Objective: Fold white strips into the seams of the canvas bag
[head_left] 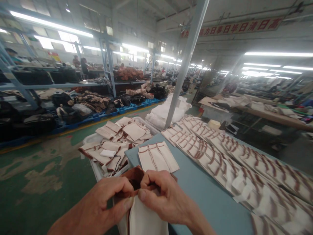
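Both of my hands grip the brown-trimmed upper edge of a cream fabric piece [146, 218] at the bottom middle. My left hand [105, 199] pinches the edge between thumb and fingers on the left. Close beside it, my right hand [163, 194] pinches the same edge, thumb lying on the cream face. The brown inner side of the piece shows behind the fingers, and its lower part runs out of view. Just beyond my hands, a flat cream panel [158, 157] with brown seam lines lies on the blue-grey table [193, 187].
Overlapping rows of cream pieces with brown edging [220, 156] cover the table's right side. Left of the table, a white bin [91, 138] overflows with similar pieces. A slanted metal post [183, 68] rises behind the table beside white bundles [168, 109]. Shelving [111, 62] stands farther left.
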`<state>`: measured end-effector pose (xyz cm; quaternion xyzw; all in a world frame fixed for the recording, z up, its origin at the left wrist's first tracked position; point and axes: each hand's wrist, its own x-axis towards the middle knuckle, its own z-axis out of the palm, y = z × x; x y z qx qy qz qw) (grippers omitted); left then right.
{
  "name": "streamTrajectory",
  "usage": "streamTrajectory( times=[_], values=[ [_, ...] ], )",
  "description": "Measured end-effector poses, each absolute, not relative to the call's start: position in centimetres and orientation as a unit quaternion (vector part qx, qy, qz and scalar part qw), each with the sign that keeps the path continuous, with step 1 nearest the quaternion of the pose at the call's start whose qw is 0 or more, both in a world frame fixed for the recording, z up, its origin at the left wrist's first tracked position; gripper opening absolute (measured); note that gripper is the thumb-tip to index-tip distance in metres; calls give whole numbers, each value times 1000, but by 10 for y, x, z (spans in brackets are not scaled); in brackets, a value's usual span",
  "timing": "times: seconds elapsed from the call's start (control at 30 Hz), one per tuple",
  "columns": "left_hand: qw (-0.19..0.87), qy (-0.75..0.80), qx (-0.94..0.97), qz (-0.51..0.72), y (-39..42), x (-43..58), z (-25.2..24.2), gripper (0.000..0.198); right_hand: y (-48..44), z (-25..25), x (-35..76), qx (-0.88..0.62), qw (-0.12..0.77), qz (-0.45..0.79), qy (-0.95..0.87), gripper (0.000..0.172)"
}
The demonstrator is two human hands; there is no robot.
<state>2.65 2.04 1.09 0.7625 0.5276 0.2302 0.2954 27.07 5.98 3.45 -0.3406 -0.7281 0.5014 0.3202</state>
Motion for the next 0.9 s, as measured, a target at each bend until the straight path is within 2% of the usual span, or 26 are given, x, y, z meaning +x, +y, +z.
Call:
streamTrajectory(
  times=[0.17, 0.3, 0.37, 0.57, 0.73, 0.8, 0.9],
  values=[
    [326, 506, 756, 257, 22, 24, 17, 18, 61, 36, 273, -313, 328, 489, -745, 10],
    [370, 467, 751, 285, 27, 24, 18, 48, 66, 36, 276, -323, 320, 492, -743, 9],
    [372, 462, 752, 288, 32, 27, 16, 54, 68, 36, 278, -326, 321, 493, -740, 9],
    [402, 442, 765, 243, 48, 43, -5, 51, 69, 34, 287, -337, 319, 494, -735, 10],
    [307, 426, 803, 282, 57, 58, -22, 36, 66, 32, 293, -337, 341, 470, -741, 7],
    [287, 405, 813, 305, 63, 66, -22, 37, 66, 30, 295, -353, 344, 459, -739, 7],
    [343, 391, 797, 307, 70, 72, -20, 46, 70, 27, 299, -372, 340, 473, -723, 9]
  ],
)
